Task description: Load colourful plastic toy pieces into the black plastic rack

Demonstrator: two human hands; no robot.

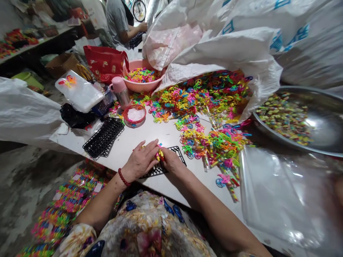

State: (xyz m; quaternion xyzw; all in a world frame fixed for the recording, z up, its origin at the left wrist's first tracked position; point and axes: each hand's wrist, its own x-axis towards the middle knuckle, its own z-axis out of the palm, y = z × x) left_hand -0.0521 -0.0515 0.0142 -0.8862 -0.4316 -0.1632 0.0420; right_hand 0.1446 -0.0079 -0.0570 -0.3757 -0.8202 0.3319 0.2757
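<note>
My left hand [140,161], with a red bead bracelet at the wrist, lies fingers down over a black plastic grid tray [179,151] near the front edge of the white table [150,134]. My right hand [171,160] meets it from the right, fingers curled. Between the two hands are a few small bright plastic toys [160,154], yellow and pink, pinched at the fingertips. Just to the right, a heap of the same colourful plastic toys [211,139] spreads across the table and spills from a white woven sack [230,53].
A stack of black grid trays [104,137] lies left. A small red basket [134,115], a pink cup [121,91] and a pink basin [142,76] of toys stand behind. A steel basin [302,119] sits right, clear plastic bags [284,192] in front. Another person [120,21] sits at the back.
</note>
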